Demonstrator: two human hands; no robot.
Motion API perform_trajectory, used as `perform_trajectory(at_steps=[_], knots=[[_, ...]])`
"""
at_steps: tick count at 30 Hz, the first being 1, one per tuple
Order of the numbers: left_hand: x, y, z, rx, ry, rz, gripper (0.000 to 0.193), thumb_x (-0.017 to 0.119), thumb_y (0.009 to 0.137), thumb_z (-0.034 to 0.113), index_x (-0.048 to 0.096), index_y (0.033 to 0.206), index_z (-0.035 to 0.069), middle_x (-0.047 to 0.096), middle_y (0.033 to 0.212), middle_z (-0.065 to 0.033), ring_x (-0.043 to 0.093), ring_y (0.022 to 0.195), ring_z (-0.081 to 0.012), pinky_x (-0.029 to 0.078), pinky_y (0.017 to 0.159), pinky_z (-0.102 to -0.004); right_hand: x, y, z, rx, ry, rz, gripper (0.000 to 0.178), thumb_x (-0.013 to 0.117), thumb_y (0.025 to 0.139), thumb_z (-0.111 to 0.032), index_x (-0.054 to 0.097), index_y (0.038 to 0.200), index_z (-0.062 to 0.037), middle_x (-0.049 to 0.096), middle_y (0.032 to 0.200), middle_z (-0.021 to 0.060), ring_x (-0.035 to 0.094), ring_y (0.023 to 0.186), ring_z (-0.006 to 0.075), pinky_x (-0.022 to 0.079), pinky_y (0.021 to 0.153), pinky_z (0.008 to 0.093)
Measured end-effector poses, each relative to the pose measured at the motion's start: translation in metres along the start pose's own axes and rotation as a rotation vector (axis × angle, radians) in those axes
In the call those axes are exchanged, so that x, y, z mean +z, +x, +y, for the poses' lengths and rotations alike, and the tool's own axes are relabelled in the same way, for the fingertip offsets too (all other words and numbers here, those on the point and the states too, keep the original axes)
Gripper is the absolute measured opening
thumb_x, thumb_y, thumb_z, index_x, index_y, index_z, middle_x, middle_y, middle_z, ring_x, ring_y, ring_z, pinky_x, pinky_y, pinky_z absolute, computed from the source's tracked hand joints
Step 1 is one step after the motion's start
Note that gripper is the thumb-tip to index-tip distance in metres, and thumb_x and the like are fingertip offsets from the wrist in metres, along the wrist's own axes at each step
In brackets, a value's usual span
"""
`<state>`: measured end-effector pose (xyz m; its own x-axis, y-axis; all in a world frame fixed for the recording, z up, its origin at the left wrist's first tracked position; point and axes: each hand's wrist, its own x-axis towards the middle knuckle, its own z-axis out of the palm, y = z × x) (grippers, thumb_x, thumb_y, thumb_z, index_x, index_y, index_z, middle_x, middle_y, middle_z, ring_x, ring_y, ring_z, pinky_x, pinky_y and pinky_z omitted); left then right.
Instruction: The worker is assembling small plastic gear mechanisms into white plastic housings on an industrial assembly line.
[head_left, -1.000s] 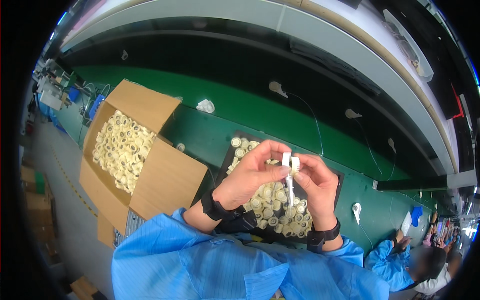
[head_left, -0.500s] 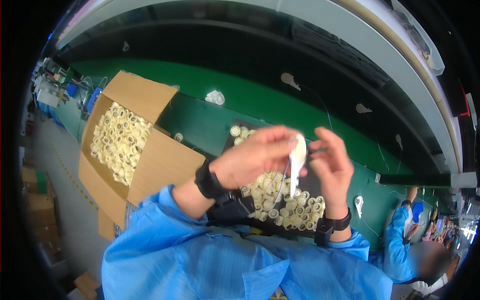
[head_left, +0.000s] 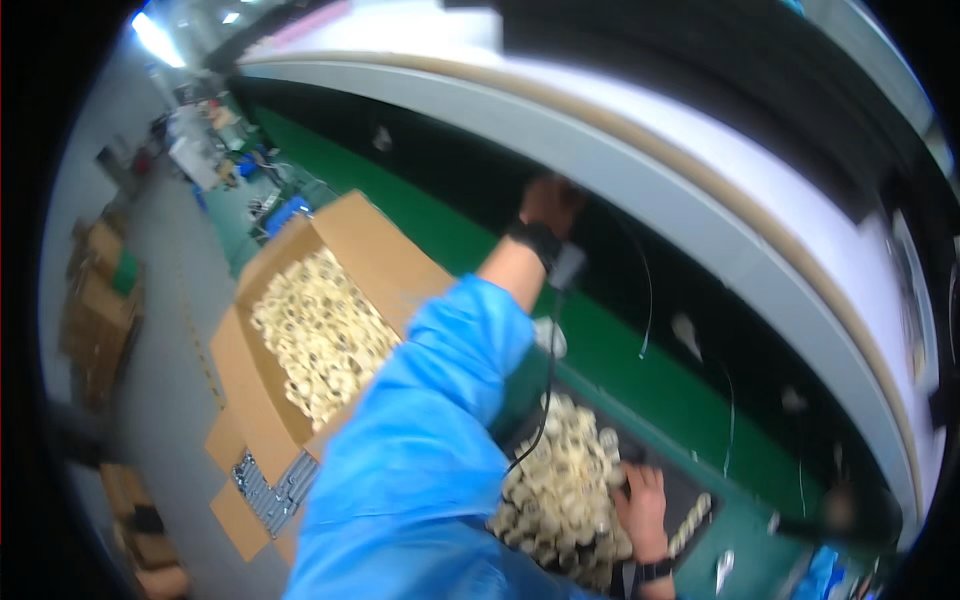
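My left hand (head_left: 552,203) is stretched far forward over the black belt (head_left: 460,165). Its fingers are blurred and dark, so anything in them is hidden. A black wristband with a small box and a dark cable (head_left: 548,400) is on that arm. My right hand (head_left: 645,505) rests at the right edge of a heap of round cream parts (head_left: 570,480), thumb apart from the fingers, nothing seen in it. The heap lies on a black tray (head_left: 668,480). A white molded piece (head_left: 549,338) sits on the green strip beside my left forearm.
An open cardboard box (head_left: 250,375) full of similar cream parts stands at the left. White pieces, such as one (head_left: 686,335) with a thin wire, lie along the belt. A row of cream parts (head_left: 690,525) is at the tray's right. A grey shelf edge (head_left: 600,150) overhangs the belt.
My hands have parted: the left has gone forward to the belt, the right down to the cream heap. The white piece with the wire is no longer visible between them. The view has turned.
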<state>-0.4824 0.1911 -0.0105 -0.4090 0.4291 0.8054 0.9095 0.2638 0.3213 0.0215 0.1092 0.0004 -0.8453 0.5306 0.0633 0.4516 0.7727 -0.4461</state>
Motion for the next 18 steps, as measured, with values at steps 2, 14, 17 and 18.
perform_trajectory(at_steps=[2,14,17,18], knots=[[0.032,-0.031,-0.025,-0.185,0.018,-0.098,0.020,0.069,0.076,0.028,0.067,0.081,0.009,0.067,0.087,-0.0172,0.064,0.087,-0.0363,0.051,0.076,-0.0457,0.003,-0.004,0.009,-0.073,-0.127,-0.021,0.038,0.070,0.071,-0.003,0.061,0.108,-0.0033,0.062,0.096,0.0128,0.058,0.087,0.0310,0.050,0.074,0.0392],[0.088,-0.073,-0.088,-0.734,0.319,-0.638,0.024,0.059,0.089,0.026,0.073,0.102,0.011,0.070,0.103,-0.0120,0.066,0.104,-0.0297,0.055,0.079,-0.0368,-0.003,0.007,0.003,-0.034,-0.123,-0.037,0.026,0.068,0.080,-0.016,0.066,0.105,-0.0076,0.062,0.094,0.0137,0.057,0.087,0.0342,0.045,0.085,0.0453],[0.042,-0.044,-0.082,-0.866,0.203,-0.785,0.021,0.059,0.089,0.021,0.073,0.100,0.011,0.068,0.106,-0.0146,0.066,0.102,-0.0279,0.055,0.081,-0.0365,-0.005,0.013,-0.008,-0.066,-0.089,-0.068,0.025,0.067,0.082,-0.015,0.066,0.105,-0.0069,0.063,0.096,0.0140,0.058,0.089,0.0340,0.045,0.086,0.0454],[0.023,-0.016,-0.035,-0.533,0.265,-0.903,0.021,0.055,0.090,0.019,0.072,0.096,0.009,0.068,0.105,-0.0152,0.066,0.101,-0.0268,0.055,0.081,-0.0360,-0.008,0.007,0.003,-0.056,-0.079,-0.017,0.023,0.066,0.083,-0.014,0.066,0.104,-0.0057,0.064,0.097,0.0145,0.059,0.090,0.0343,0.045,0.087,0.0448]])
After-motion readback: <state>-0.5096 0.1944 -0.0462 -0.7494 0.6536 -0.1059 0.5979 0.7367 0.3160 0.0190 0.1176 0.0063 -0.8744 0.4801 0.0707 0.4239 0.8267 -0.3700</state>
